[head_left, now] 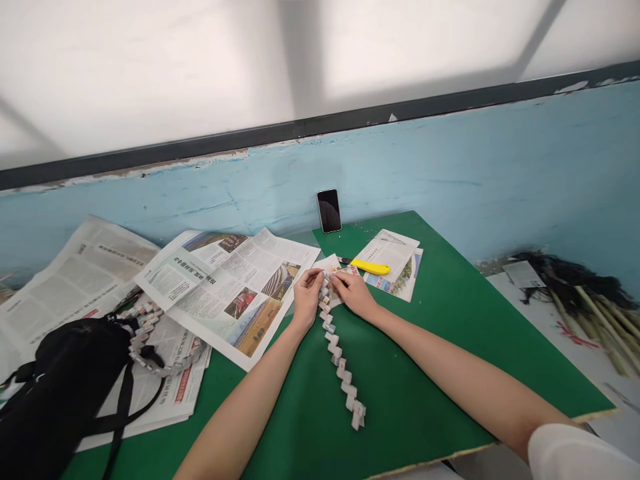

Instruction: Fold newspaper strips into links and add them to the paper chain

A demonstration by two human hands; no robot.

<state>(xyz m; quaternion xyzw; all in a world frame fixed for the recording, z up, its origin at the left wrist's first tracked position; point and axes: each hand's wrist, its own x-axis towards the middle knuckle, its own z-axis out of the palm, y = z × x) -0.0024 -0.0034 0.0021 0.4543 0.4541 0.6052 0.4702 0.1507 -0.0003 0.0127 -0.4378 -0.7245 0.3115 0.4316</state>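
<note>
A zigzag chain of folded newspaper strips (341, 365) runs down the green table toward me. Its far end is between my two hands. My left hand (309, 293) pinches the chain from the left side. My right hand (354, 293) is closed at the same end, its thumb and fingers pressed together; whatever small piece lies between them is too small to make out. Just beyond my fingers is a yellow utility knife (371, 267), its dark tip pointing left. Cut newspaper pieces (387, 250) lie under and behind the knife.
Large newspaper sheets (205, 287) spread over the left. On them rest a black bag (65, 380) with straps and another folded-paper chain (145, 327). A phone (329, 211) leans against the blue wall (500, 160). Past the table's right edge, sticks (607, 327) and dark material lie below.
</note>
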